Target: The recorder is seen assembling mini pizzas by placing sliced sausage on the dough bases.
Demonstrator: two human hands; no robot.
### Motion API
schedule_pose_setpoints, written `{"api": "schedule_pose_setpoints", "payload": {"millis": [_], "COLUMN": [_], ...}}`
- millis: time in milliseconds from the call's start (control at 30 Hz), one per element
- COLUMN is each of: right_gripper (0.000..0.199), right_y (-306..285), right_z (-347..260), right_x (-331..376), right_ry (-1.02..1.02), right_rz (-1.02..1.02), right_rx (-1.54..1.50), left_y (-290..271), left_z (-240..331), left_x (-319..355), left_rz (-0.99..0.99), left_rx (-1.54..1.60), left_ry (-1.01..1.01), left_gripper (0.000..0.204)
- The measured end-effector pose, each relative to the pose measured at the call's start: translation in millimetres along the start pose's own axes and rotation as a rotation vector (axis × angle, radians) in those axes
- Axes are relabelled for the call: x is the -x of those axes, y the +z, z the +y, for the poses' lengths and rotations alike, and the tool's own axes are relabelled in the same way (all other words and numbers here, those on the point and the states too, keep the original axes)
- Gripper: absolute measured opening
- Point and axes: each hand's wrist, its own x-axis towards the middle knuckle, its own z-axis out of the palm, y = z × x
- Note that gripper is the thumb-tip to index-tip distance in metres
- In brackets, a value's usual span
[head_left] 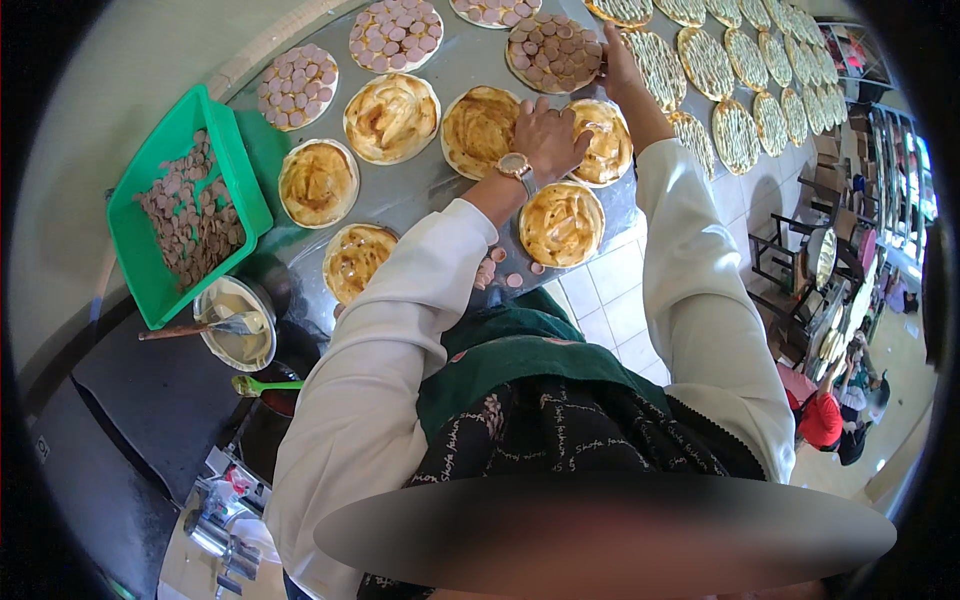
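My left hand [548, 140], with a wristwatch, is spread over the gap between two sauce-coated pizza bases [476, 130]. Its fingers point toward the near edge of a pizza covered in sausage slices [553, 53], and nothing shows in its grasp. Along that pizza's right rim lies my right hand [621, 72], fingers extended against the edge and partly hidden. Another sauced base [562, 224] sits nearer to me, while more sauced bases [391, 117] and sausage-topped pizzas [396, 34] cover the metal table's left side.
A green crate [255, 180] of sausage slices stands left, beside a bowl of creamy mix [262, 352] with a brush [190, 328]. Loose slices [513, 280] lie at the table's near edge. Many cream-striped pizzas [737, 138] fill the right. People [822, 420] are farther right.
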Motion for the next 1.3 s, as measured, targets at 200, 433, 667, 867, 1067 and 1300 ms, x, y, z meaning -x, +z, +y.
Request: {"api": "schedule_pose_setpoints", "payload": {"millis": [200, 433, 667, 867, 1067, 1300], "right_gripper": [0.086, 0.035, 0.024, 0.023, 0.015, 0.024], "right_y": [-13.5, -39.1, -16.7, 3.0, 20.4, 76.9], "right_z": [2.3, 11.2, 16.6, 14.6, 44.7, 69.7], "right_x": [-7.1, -21.3, -14.4, 12.1, 40.2, 86.5], "right_ry": [-0.106, -0.484, -0.523, -0.766, -0.987, -0.84], "right_rz": [0.208, 0.239, 0.188, 0.182, -0.098, -0.347], "right_rx": [0.545, 0.834, 0.999, 1.206, 1.283, 1.18], "left_y": [-20.3, -64.2, -93.9, -90.9, -77.6, -61.6], "left_z": [6.2, -6.3, -24.9, -14.5, -9.2, -9.8], "left_x": [31.0, 98.8, 198.2, 259.2, 296.7, 334.7], "left_rz": [0.182, 0.353, 0.372, 0.385, 0.413, 0.462], "left_rx": [-0.041, 0.084, -0.005, 0.012, -0.023, 0.005], "left_ry": [0.072, 0.037, -0.2, -0.354, -0.401, -0.551], "left_gripper": [0.043, 0.021, 0.016, 0.017, 0.018, 0.013]}}
